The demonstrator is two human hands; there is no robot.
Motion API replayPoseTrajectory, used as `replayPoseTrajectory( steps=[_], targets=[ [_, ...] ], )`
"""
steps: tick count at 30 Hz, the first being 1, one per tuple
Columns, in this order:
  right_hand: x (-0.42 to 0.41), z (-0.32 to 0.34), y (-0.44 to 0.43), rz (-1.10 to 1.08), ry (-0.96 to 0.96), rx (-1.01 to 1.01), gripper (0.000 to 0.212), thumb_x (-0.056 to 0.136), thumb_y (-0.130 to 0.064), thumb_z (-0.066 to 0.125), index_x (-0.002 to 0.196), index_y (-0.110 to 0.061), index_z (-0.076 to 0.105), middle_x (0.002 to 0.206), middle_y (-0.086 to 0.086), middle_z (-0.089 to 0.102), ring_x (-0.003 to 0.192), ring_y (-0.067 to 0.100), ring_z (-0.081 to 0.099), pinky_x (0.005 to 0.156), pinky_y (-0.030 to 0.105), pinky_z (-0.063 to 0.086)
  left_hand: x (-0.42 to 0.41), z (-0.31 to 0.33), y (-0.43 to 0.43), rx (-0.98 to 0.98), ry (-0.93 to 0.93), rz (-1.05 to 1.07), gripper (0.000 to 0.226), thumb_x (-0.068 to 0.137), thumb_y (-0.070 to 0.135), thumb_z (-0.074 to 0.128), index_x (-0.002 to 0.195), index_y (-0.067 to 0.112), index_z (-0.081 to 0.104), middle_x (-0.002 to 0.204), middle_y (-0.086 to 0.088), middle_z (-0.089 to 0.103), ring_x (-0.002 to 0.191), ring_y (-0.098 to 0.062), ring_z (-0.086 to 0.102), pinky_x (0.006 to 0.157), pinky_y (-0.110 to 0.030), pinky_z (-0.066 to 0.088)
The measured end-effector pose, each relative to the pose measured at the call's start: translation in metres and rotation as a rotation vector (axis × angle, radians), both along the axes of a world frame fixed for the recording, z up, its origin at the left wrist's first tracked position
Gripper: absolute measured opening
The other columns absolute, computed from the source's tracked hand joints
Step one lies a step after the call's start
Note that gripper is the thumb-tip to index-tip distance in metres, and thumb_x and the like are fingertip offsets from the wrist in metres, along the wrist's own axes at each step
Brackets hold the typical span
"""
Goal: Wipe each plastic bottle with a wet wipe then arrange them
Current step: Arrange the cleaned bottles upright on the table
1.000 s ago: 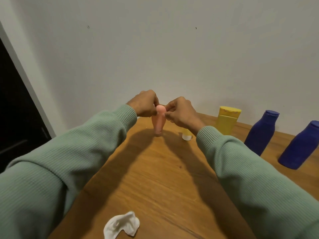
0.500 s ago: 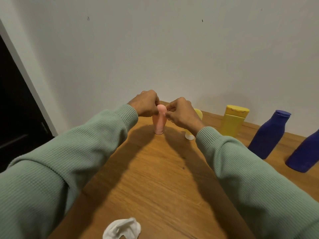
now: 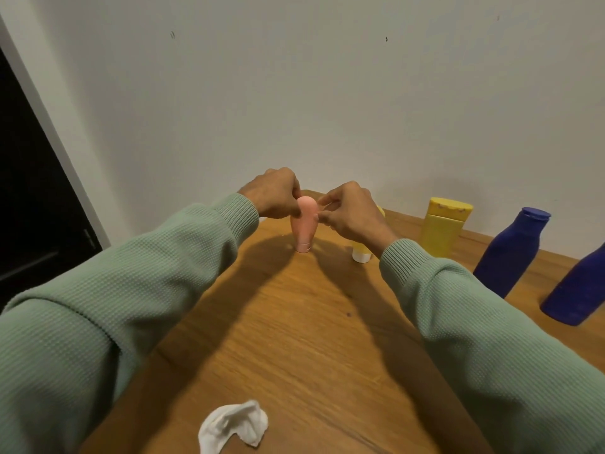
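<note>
Pink plastic bottle (image 3: pixel 304 229): stands upright on the wooden table (image 3: pixel 294 339), toward the far edge near the wall (image 3: pixel 327 109). A thin seam line shows near its base.

Left hand (image 3: pixel 273 194): fingers curled, fingertips set against the left side of the bottle's rounded top. Right hand (image 3: pixel 350 211): fingers curled, thumb and forefinger meeting the right side of the same top. Both hands grip the pink bottle between them at its upper end; the base rests on the table. Both arms wear green knit sleeves (image 3: pixel 147 290).

Small yellow bottle (image 3: pixel 361 255): stands on a white cap just right of the pink bottle, mostly hidden behind the right wrist. Large yellow bottle (image 3: pixel 443 229): upright, further right, close to the wall. First blue bottle (image 3: pixel 510 253): upright, right of the large yellow one. Second blue bottle (image 3: pixel 579 293): at the right frame edge, partly cut off.

Wet wipe (image 3: pixel 234 424): white, crumpled, lying on the near part of the table, well apart from both hands and all bottles.

Dark doorway (image 3: pixel 32 208): left of the table.
</note>
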State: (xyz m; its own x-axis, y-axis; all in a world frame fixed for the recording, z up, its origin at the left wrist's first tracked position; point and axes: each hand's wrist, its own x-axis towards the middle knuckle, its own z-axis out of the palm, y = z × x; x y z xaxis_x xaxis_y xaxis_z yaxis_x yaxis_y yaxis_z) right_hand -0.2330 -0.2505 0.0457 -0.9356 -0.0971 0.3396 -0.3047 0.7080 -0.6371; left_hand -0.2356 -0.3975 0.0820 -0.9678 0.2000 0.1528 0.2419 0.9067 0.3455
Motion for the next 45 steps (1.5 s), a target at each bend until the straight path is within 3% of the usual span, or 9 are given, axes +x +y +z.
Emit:
replayPoseTrajectory(
  steps=[3,7,11,20,26,29,32,37,45],
  targets=[
    [0.007,0.005,0.003,0.002,0.011,0.009,0.034,0.076,-0.02,0.077,0.107,-0.009,0.069,0.101,0.005,0.069,0.084,0.015,0.065,0.075,0.032,0.057,0.013,0.007,-0.005,0.0,-0.004,0.013,0.035,0.085,0.018,0.073,0.118,0.007,0.065,0.109,-0.01,0.069,0.085,-0.021,0.066,0.073,-0.029,0.054],
    [0.027,0.016,0.001,0.077,-0.005,-0.002,0.029,0.075,-0.018,0.078,0.102,-0.011,0.071,0.098,0.004,0.07,0.081,0.013,0.067,0.076,0.034,0.058,0.043,0.015,-0.017,0.023,-0.048,0.021,0.03,0.085,0.02,0.074,0.112,0.008,0.068,0.095,-0.006,0.072,0.077,-0.016,0.07,0.059,-0.023,0.053],
    [0.059,0.023,-0.009,0.234,-0.087,0.009,0.025,0.075,-0.016,0.077,0.099,-0.009,0.071,0.085,0.004,0.072,0.068,0.013,0.07,0.067,0.032,0.06,0.079,0.017,-0.028,0.005,-0.122,0.033,0.024,0.086,0.023,0.073,0.105,0.009,0.071,0.086,-0.004,0.072,0.075,-0.017,0.072,0.066,-0.028,0.06],
    [0.139,0.031,-0.026,0.67,-0.38,0.139,0.013,0.078,-0.009,0.074,0.089,-0.002,0.072,0.079,0.01,0.073,0.076,0.023,0.071,0.07,0.031,0.059,0.166,0.008,-0.051,-0.03,-0.322,0.071,0.014,0.085,0.023,0.074,0.095,0.013,0.072,0.086,-0.004,0.074,0.074,-0.017,0.072,0.072,-0.031,0.061],
    [0.167,0.027,-0.029,0.798,-0.601,0.301,0.029,0.073,-0.01,0.078,0.1,-0.004,0.068,0.088,0.012,0.073,0.085,0.027,0.07,0.079,0.037,0.058,0.203,0.002,-0.057,-0.119,-0.623,0.035,0.021,0.086,0.008,0.069,0.107,0.012,0.067,0.1,-0.01,0.073,0.091,-0.022,0.071,0.085,-0.036,0.059],
    [0.175,0.018,-0.03,0.82,-0.599,0.301,0.033,0.07,-0.014,0.08,0.1,-0.006,0.069,0.089,0.01,0.073,0.083,0.024,0.071,0.078,0.036,0.058,0.212,-0.011,-0.05,-0.219,-0.738,-0.013,0.032,0.083,0.02,0.075,0.113,0.016,0.064,0.104,-0.006,0.072,0.094,-0.021,0.07,0.086,-0.035,0.058],
    [0.179,0.006,-0.034,0.825,-0.596,0.298,0.038,0.071,-0.016,0.08,0.105,-0.006,0.067,0.091,0.008,0.072,0.079,0.02,0.071,0.073,0.031,0.059,0.211,-0.026,-0.041,-0.266,-0.722,-0.008,0.041,0.082,0.023,0.077,0.119,0.013,0.063,0.106,-0.006,0.072,0.09,-0.02,0.071,0.081,-0.031,0.06],
    [0.167,-0.011,-0.043,0.828,-0.531,0.254,0.026,0.073,-0.015,0.079,0.094,-0.005,0.069,0.076,0.008,0.073,0.069,0.02,0.071,0.066,0.031,0.058,0.196,-0.033,-0.041,-0.195,-0.718,0.058,0.033,0.082,0.01,0.075,0.113,0.004,0.066,0.1,-0.013,0.073,0.082,-0.023,0.073,0.07,-0.026,0.061],
    [0.094,-0.007,-0.075,0.802,-0.418,0.068,0.017,0.074,-0.005,0.077,0.089,-0.005,0.07,0.074,0.011,0.072,0.069,0.026,0.071,0.066,0.039,0.06,0.139,-0.014,-0.073,-0.091,-0.59,0.179,0.032,0.083,0.01,0.074,0.113,0.01,0.063,0.101,-0.01,0.072,0.081,-0.022,0.073,0.072,-0.032,0.062]
  ],
)
